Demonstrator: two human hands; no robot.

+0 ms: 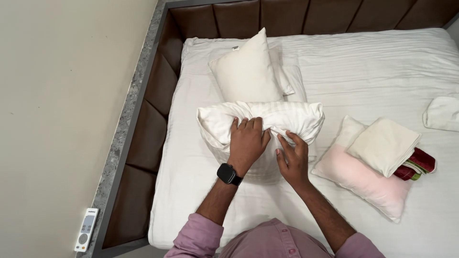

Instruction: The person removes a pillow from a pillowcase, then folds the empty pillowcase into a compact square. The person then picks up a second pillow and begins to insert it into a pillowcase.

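A white striped pillow in its case point(296, 119) lies bunched up on the white bed sheet point(363, 67) in front of me. My left hand point(247, 141), with a black watch on its wrist, grips the gathered cloth at the pillow's near edge. Just to the right, my right hand point(292, 156) pinches a fold of the same case with its fingertips. Behind the pillow a plain white pillow point(246, 71) leans upright on another flat one.
A pink pillow point(358, 179) lies at the right with a folded cream cloth point(385, 143) and a red folded cloth point(420, 162) on it. A small white bundle point(442, 113) sits at the far right. A brown padded headboard point(153, 129) lines the bed. A remote point(86, 229) rests on the ledge.
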